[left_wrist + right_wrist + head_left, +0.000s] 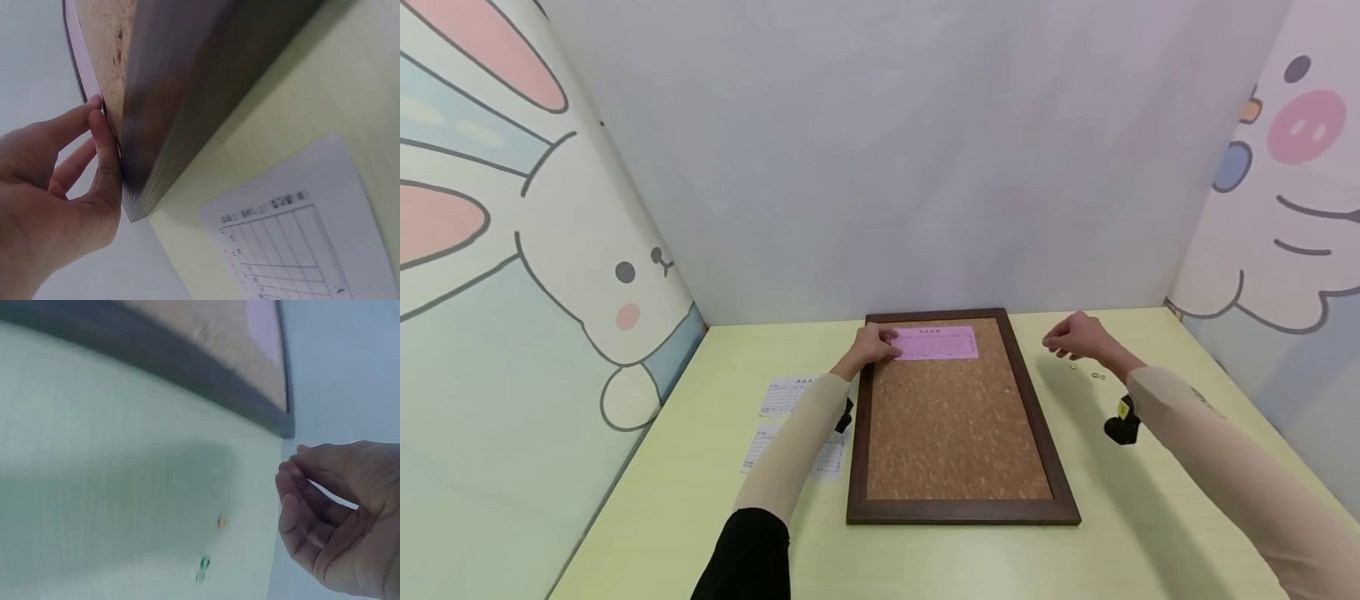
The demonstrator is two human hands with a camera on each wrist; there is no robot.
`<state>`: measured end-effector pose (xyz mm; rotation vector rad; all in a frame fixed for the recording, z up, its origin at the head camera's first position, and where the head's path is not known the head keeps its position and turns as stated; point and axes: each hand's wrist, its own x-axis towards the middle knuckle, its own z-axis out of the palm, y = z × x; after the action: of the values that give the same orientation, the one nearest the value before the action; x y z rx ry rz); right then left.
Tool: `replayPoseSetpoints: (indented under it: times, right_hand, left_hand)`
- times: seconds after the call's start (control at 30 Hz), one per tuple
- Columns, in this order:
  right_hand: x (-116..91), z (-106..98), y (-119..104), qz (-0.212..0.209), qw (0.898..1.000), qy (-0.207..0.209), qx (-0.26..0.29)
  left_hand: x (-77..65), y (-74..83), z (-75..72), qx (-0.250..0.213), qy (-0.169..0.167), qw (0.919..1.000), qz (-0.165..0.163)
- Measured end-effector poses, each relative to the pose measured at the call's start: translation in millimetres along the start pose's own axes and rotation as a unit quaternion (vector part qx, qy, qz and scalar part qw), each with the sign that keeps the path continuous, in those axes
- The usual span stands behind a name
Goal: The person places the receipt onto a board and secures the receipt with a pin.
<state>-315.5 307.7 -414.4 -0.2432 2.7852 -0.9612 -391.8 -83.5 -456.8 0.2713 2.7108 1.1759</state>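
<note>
A pink paper form point(936, 342) with a printed table lies across the upper part of a cork board point(955, 433) in a dark brown wooden frame. At the form's left edge, my left hand point(874, 343) holds it with bent fingers and thumb, near the frame's left side. In the left wrist view the fingertips point(95, 103) meet the pink edge. My right hand point(1078, 336) hovers right of the board, thumb and index fingertips together and the other fingers curled. Anything between those fingertips is too small to see. Below it, several tiny thumbtack-like pieces point(1097, 376) lie on the table.
Two white printed forms, one farther back point(781, 396) and one nearer point(760, 446), lie left of the board, partly behind my left arm. The pale yellow table point(655, 500) ends at a grey back wall point(887, 167). Side walls carry cartoon animals.
</note>
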Motion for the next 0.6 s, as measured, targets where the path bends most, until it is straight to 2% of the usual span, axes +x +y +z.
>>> replayPoseSetpoints:
  times: [0.13, 0.23, 0.4, 0.6]
  right_hand:
    - [-6, -4, 17, 0.01, 0.993, -0.022, -0.114]
    - [-10, -4, 27, 0.029, 0.987, -0.034, -0.155]
    - [-14, -3, 38, 0.056, 0.987, -0.022, -0.15]
    - [-12, 3, 41, 0.048, 0.989, -0.009, -0.139]
  left_hand:
    - [2.0, -1.3, -0.8, 0.001, -0.005, 0.9999, -0.01]
    - [2.5, -1.4, -0.7, -0.001, -0.008, 0.9998, -0.017]
    - [1.6, 0.6, -0.2, -0.007, -0.01, 0.9998, -0.018]
    - [-0.9, 0.5, 1.8, -0.012, -0.015, 0.9996, -0.02]
